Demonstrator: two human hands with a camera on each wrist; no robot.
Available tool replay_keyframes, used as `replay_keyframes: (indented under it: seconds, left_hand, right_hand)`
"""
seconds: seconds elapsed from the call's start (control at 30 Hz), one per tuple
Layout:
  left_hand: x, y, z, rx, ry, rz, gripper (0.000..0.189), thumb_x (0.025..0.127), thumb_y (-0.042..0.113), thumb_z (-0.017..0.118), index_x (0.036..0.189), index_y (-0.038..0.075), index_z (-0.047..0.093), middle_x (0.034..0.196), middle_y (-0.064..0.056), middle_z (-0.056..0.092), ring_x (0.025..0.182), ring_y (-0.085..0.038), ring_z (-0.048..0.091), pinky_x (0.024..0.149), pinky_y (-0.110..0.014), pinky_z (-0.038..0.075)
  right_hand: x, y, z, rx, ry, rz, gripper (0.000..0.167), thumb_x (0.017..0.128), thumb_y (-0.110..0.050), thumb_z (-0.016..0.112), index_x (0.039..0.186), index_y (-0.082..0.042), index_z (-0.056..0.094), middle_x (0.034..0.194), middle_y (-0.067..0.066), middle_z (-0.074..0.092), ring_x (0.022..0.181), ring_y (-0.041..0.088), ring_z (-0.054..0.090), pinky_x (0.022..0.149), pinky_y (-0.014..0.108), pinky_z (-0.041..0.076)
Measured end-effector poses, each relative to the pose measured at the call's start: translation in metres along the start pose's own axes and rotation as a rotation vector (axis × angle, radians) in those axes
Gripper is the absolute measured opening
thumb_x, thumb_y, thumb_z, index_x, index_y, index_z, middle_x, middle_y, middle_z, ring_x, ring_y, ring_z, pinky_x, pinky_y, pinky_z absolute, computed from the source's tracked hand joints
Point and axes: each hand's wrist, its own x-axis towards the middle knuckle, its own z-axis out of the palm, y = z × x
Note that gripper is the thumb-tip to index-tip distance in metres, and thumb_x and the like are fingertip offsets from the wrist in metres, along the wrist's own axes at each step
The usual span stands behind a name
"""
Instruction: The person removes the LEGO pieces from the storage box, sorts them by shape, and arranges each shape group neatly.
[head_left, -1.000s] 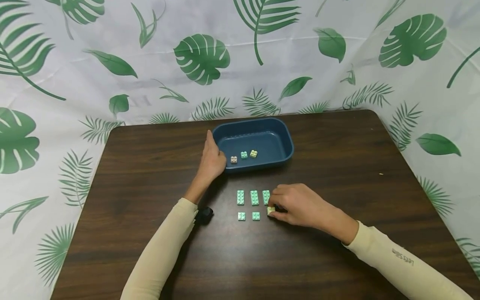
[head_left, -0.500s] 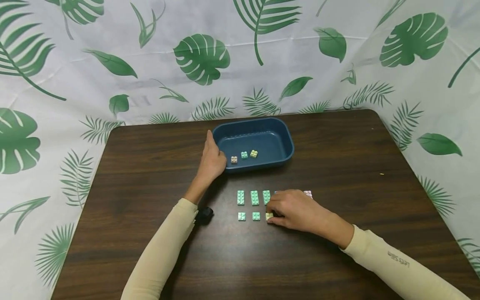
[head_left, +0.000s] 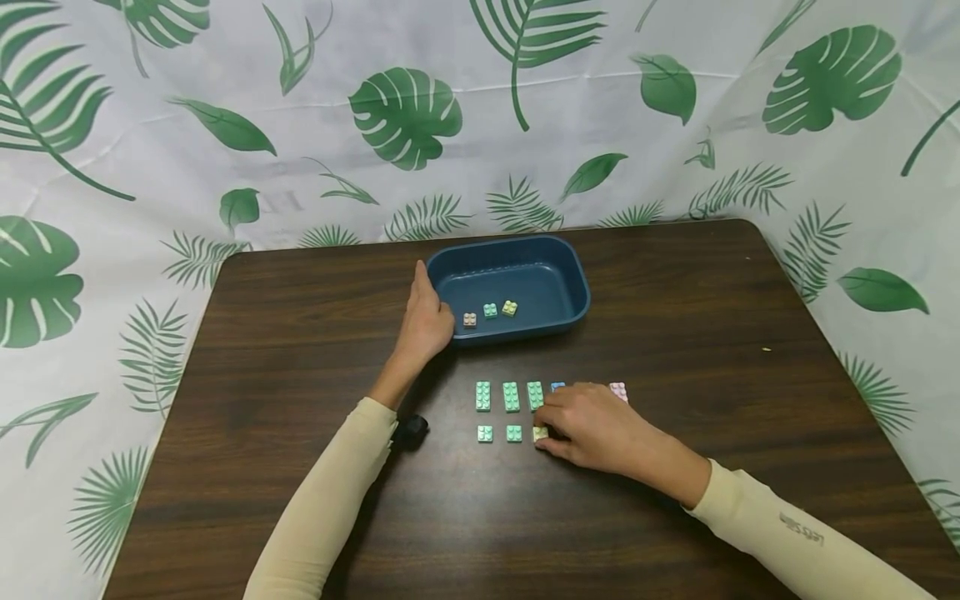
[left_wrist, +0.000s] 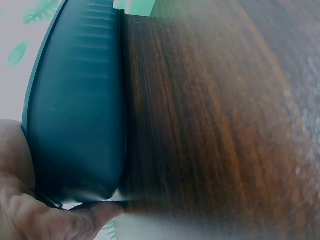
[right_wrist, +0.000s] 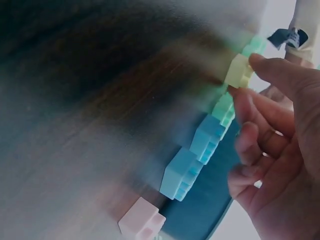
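My left hand (head_left: 425,327) holds the left front corner of a dark blue tray (head_left: 581,310), which also shows in the left wrist view with the hand (left_wrist: 40,215) at its end. Inside the tray lie a beige brick (head_left: 469,320), a green brick (head_left: 491,311) and a yellow brick (head_left: 510,308). My right hand (head_left: 592,425) pinches a small yellow toy brick (right_wrist: 238,71) between thumb and forefinger, at the table surface. That brick (head_left: 540,434) sits to the right of two small green bricks (head_left: 485,433), in line with them.
Behind them stands a row of long bricks: several green ones (head_left: 512,397), blue ones (right_wrist: 181,172) partly behind the right hand, and a pink one (head_left: 618,391) at the right end. A black object (head_left: 411,431) is by the left wrist. A leaf-patterned sheet (head_left: 300,125) hangs behind the table (head_left: 300,308).
The right hand has shifted slightly, and the yellow brick has moved a little into line with the small green ones. Blue and pink bricks behind the hand have come into view. The left hand stays still.
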Motion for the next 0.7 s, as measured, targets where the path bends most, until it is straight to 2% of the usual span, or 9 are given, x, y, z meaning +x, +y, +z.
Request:
replay_keyframes:
  seconds: [0.2,0.4,0.57,0.7]
  left_hand:
    - [0.000,-0.002,-0.001,-0.005,-0.003,0.007,0.080,0.104,0.008,0.039,0.170,0.007,-0.006,0.179,-0.016,-0.001,0.167,-0.032,0.007,0.134,-0.049,0.018]
    - [0.000,0.000,-0.001,-0.009,-0.012,0.010,0.080,0.104,0.007,0.038,0.170,0.008,-0.007,0.180,-0.016,-0.001,0.167,-0.031,0.006,0.134,-0.049,0.017]
    - [0.001,0.002,0.000,-0.015,-0.007,0.007,0.080,0.104,0.007,0.038,0.171,0.009,-0.006,0.180,-0.015,0.000,0.166,-0.031,0.008,0.134,-0.049,0.018]
    - [0.000,0.002,0.000,-0.004,-0.003,0.003,0.079,0.104,0.007,0.038,0.170,0.007,-0.005,0.179,-0.016,0.002,0.166,-0.032,0.009,0.134,-0.049,0.019]
  right_hand:
    - [-0.002,-0.003,-0.007,0.007,0.067,0.075,0.040,0.086,-0.059,0.081,0.105,-0.024,0.081,0.088,-0.012,0.071,0.072,0.003,0.056,0.069,0.029,0.054]
    - [0.005,-0.007,-0.019,0.022,0.209,0.132,0.062,0.087,-0.072,0.073,0.129,-0.026,0.075,0.103,-0.009,0.075,0.084,0.008,0.069,0.070,0.031,0.059]
    - [0.017,-0.005,-0.029,0.021,0.300,0.169,0.065,0.086,-0.065,0.078,0.136,-0.024,0.072,0.118,-0.004,0.077,0.097,0.014,0.072,0.073,0.035,0.062]
    - [0.029,0.000,-0.034,-0.010,0.333,0.191,0.061,0.087,-0.060,0.080,0.135,-0.023,0.072,0.121,-0.002,0.078,0.104,0.018,0.073,0.075,0.038,0.062]
